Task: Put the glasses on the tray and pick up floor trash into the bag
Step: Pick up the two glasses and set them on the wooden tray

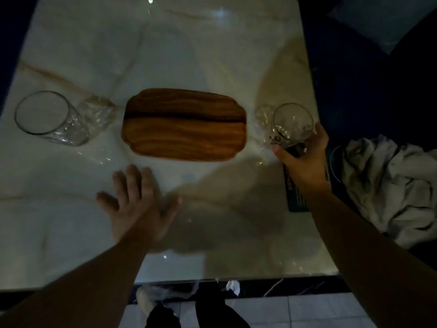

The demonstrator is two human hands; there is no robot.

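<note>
A wooden tray (184, 125) lies in the middle of the marble table (165, 55) with nothing on it. A clear glass (50, 118) stands on the table to the tray's left, apart from both hands. My right hand (305, 157) is closed around a second clear glass (290, 124) at the table's right edge, just right of the tray. My left hand (139, 204) hovers flat with fingers spread over the table in front of the tray, holding nothing. Pale scraps of trash (233, 287) lie on the floor under the table's near edge.
A crumpled grey cloth (387, 188) lies on a dark seat to the right of the table. A dark flat card or mat (295, 195) sits at the table's right edge under my right forearm. My legs and tiled floor (295, 311) show below.
</note>
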